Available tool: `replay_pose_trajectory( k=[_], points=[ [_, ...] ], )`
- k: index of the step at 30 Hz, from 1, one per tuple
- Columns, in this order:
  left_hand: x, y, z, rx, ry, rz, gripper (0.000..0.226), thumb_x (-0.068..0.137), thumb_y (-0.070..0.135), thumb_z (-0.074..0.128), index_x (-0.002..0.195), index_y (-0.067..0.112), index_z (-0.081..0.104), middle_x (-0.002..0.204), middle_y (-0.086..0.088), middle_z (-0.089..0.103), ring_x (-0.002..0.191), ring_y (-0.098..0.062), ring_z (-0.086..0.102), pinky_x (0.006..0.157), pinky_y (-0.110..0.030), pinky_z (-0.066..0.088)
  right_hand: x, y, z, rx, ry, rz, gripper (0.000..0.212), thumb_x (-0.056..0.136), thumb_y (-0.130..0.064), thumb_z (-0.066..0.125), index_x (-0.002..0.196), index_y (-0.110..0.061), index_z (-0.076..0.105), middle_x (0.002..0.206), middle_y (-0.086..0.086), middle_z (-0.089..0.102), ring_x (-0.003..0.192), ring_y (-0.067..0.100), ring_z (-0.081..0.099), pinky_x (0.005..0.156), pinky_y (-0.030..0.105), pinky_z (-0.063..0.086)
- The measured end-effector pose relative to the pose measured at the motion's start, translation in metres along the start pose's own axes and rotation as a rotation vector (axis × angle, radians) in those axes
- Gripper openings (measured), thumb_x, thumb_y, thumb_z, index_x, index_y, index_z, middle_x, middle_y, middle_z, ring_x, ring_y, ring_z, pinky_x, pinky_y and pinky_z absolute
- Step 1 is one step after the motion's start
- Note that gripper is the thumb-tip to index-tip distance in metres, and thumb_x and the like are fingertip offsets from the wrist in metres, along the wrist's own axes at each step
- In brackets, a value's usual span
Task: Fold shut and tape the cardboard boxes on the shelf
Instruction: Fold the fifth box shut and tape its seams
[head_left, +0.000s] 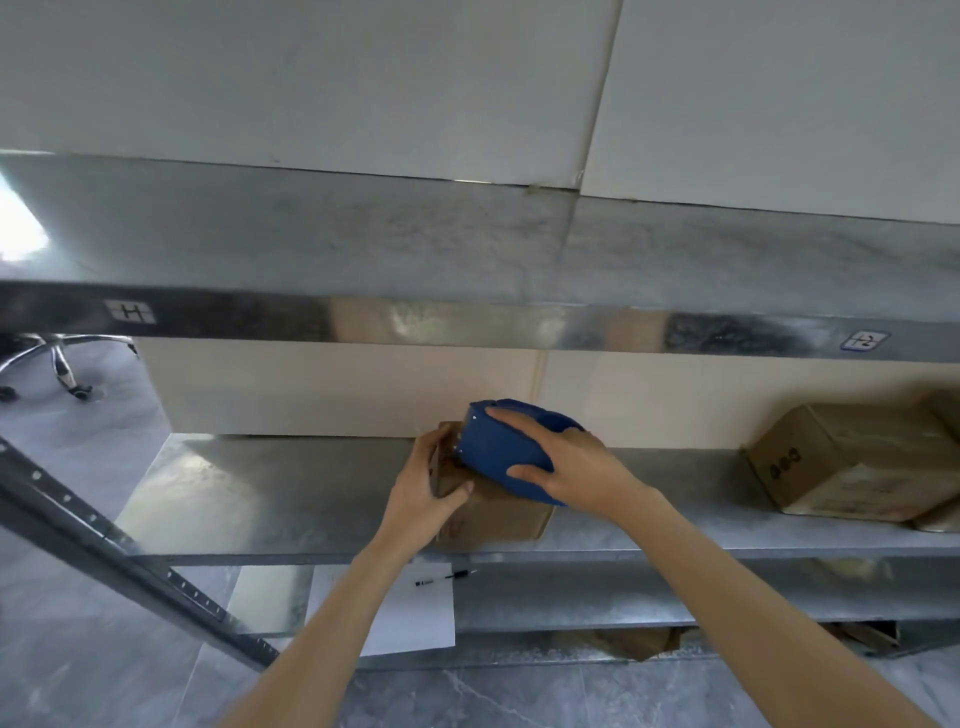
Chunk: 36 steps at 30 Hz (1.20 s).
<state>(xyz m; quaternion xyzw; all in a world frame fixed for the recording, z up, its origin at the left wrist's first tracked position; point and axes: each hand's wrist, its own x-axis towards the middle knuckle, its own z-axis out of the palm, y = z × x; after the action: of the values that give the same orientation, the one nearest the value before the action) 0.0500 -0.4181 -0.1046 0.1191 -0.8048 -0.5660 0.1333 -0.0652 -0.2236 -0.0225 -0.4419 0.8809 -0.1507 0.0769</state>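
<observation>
So the small cardboard box (498, 514) sits on the middle metal shelf (285, 493), close to its front edge. The left hand (423, 483) wraps round the box's left end, thumb on the front face. The right hand (571, 467) grips a blue tape dispenser (498, 447) resting on the box top. A second cardboard box (841, 462) sits well off to the right. A paper sheet (415, 608) and pen (445, 578) lie one shelf down.

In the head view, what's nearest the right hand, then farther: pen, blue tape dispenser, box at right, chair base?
1. blue tape dispenser, gripped by the right hand.
2. pen, on the lower shelf, down-left.
3. box at right, farther along rightward.
4. chair base, floor, far left.
</observation>
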Motion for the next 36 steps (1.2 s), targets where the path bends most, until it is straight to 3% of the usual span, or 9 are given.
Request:
replay_pose_trajectory(
  k=[5,9,16,19,21,23,26,29,36],
  points=[
    [0.004,0.009,-0.005,0.081,0.004,0.039,0.064,0.081,0.016,0.078,0.136,0.029,0.046,0.134,0.013,0.055,0.123,0.002,0.049,0.103,-0.02,0.04,-0.002,-0.006,-0.004,-0.137,0.086,-0.04,0.058,0.1,-0.048,0.041,0.151,-0.048,0.013,0.078,0.002,0.066,0.057,0.017,0.056,0.058,0.035,0.05],
    [0.007,0.02,-0.017,0.153,0.009,0.07,0.051,0.083,0.018,0.075,0.128,0.028,0.054,0.123,0.016,0.061,0.115,0.0,0.054,0.092,-0.007,0.038,-0.005,-0.01,-0.014,-0.19,0.122,-0.088,0.055,0.1,-0.047,0.042,0.15,-0.046,0.02,0.075,-0.002,0.065,0.05,0.011,0.046,0.051,0.03,0.047],
    [0.019,0.045,-0.043,0.087,0.022,0.039,0.026,0.091,0.013,0.067,0.113,0.028,0.067,0.117,0.019,0.067,0.115,0.0,0.058,0.101,-0.024,0.046,-0.014,-0.015,-0.031,-0.199,0.134,-0.144,0.055,0.1,-0.043,0.046,0.147,-0.052,0.018,0.067,-0.002,0.062,0.051,0.014,0.044,0.053,0.03,0.044],
    [0.026,0.059,-0.048,0.05,-0.056,0.028,0.026,0.096,0.015,0.063,0.118,0.027,0.068,0.119,0.016,0.068,0.116,0.001,0.059,0.104,-0.031,0.047,-0.018,-0.021,-0.037,-0.175,0.186,-0.202,0.06,0.097,-0.038,0.056,0.143,-0.05,0.019,0.055,-0.007,0.047,0.045,0.014,0.035,0.051,0.025,0.033],
    [0.029,0.069,-0.048,0.034,-0.125,0.049,0.028,0.098,0.015,0.06,0.123,0.024,0.067,0.123,0.011,0.068,0.118,-0.004,0.059,0.105,-0.036,0.046,-0.021,-0.023,-0.04,-0.148,0.183,-0.238,0.062,0.095,-0.037,0.06,0.143,-0.05,0.023,0.056,-0.006,0.051,0.044,0.015,0.037,0.049,0.027,0.037],
    [0.029,0.076,-0.049,0.006,-0.19,0.08,0.031,0.098,0.007,0.057,0.122,0.023,0.068,0.121,0.008,0.069,0.116,-0.008,0.062,0.103,-0.036,0.048,-0.023,-0.025,-0.042,-0.124,0.164,-0.261,0.061,0.094,-0.037,0.061,0.143,-0.049,0.026,0.059,-0.004,0.055,0.045,0.016,0.039,0.05,0.028,0.041],
    [0.03,0.081,-0.05,0.055,-0.251,0.108,0.037,0.096,-0.003,0.051,0.111,0.026,0.069,0.112,0.005,0.073,0.107,-0.011,0.066,0.096,-0.034,0.051,-0.027,-0.029,-0.045,-0.085,0.177,-0.283,0.058,0.091,-0.033,0.068,0.142,-0.042,0.042,0.052,-0.012,0.035,0.043,0.013,0.027,0.049,0.02,0.03],
    [0.029,0.079,-0.051,0.084,-0.266,0.106,0.039,0.094,-0.006,0.051,0.1,0.029,0.069,0.103,0.007,0.073,0.099,-0.005,0.066,0.088,-0.028,0.05,-0.031,-0.03,-0.046,-0.086,0.181,-0.296,0.057,0.089,-0.03,0.07,0.141,-0.039,0.047,0.053,-0.013,0.033,0.043,0.013,0.025,0.05,0.018,0.026],
    [0.026,0.079,-0.046,0.055,-0.165,0.105,0.049,0.079,-0.021,0.048,0.103,0.015,0.071,0.101,-0.003,0.074,0.096,-0.017,0.068,0.087,-0.041,0.053,-0.033,-0.032,-0.043,-0.178,0.135,-0.263,0.069,0.089,-0.053,0.062,0.145,-0.051,0.022,0.06,-0.001,0.056,0.048,0.013,0.036,0.053,0.023,0.037]
  ],
)
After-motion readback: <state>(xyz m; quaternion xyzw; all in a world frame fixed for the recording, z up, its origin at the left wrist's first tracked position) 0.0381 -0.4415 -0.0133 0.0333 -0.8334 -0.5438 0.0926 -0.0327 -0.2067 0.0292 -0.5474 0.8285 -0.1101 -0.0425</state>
